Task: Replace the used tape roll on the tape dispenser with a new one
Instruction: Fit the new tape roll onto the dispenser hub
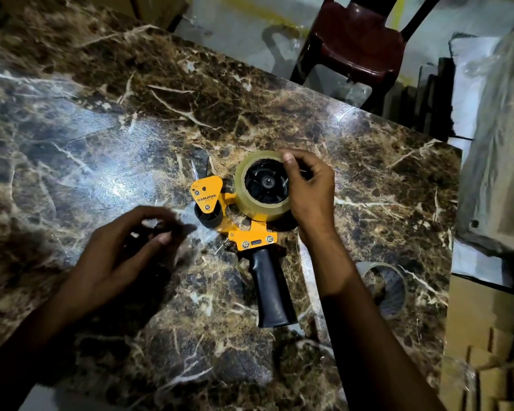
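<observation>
A yellow tape dispenser (220, 200) with a black handle lies flat on the marble table (101, 129). A full roll of clear tape (247, 200) sits on its black hub. My right hand (309, 191) grips the right side of that roll, thumb on its top edge. My left hand (125, 247) hovers left of the dispenser, fingers pinched on a strip of clear tape (190, 226) that runs toward the black roller. A nearly empty tape core (383, 280) lies on the table to the right of my right forearm.
A dark red plastic chair (356, 46) stands beyond the table's far edge. Cardboard boxes (484, 336) and wrapped stacks crowd the right side. The table's right edge runs close to the empty core.
</observation>
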